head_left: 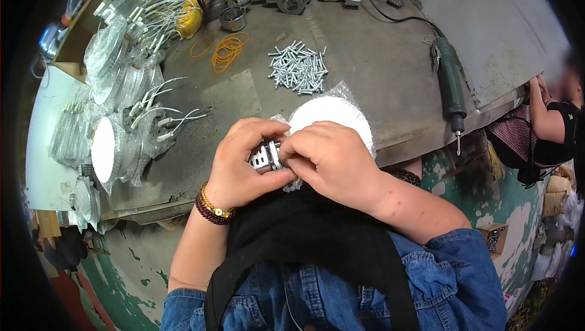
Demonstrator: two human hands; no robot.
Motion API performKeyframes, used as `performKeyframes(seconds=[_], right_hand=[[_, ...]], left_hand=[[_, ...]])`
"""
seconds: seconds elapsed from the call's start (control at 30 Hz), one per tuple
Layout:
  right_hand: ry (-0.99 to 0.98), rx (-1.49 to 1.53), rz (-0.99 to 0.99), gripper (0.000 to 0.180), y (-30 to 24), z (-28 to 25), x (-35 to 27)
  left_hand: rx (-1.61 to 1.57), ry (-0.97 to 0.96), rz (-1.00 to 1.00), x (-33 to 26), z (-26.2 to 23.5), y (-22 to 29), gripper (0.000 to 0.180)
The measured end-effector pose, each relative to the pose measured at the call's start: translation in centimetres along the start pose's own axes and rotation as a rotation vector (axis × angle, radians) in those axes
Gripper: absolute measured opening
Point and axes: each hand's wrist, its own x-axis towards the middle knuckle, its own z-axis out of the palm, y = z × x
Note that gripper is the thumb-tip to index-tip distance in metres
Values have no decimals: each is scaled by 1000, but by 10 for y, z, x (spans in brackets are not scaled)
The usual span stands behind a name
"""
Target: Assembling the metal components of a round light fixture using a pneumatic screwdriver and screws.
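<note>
Hands at the surface's near edge: my left hand and right hand both pinch a perforated metal band clamp against a plastic-wrapped white disc. Seemingly mid-fitting; seating it likely needs screws and the electric screwdriver beyond.

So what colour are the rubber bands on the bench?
Orange, the rubber bands, clearest in the head view, left of the screws.
</note>
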Motion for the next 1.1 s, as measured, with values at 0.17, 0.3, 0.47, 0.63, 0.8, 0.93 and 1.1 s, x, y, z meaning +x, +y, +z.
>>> performKeyframes(seconds=[0.17, 0.3, 0.47, 0.63, 0.8, 0.93, 1.1], right_hand=[[37, -118, -11, 19, 4, -33, -7], [288, -783, 143, 38, 62, -143, -17], [197, -681, 1013, 79, 102, -191, -46], [696, 192, 781, 80, 113, -184, -65], [450, 1494, 318, 58, 73, -141, -53], [324, 1741, 179, 46, 62, -102, -48], [476, 1820, 367, 40, 36, -54, -45]], left_hand=[[54, -70, 96, 7, -5, 0, 31], [65, -64, 98, 3, -8, 2, 22], [61, -107, 134, 5, -7, 2, 22], [35, -41, 92, -2, -6, -1, 21], [40, -67, 103, -2, -8, -4, 21], [18, -78, 143, 1, -6, -6, 23], [22, -64, 153, -1, -3, -6, 26]])
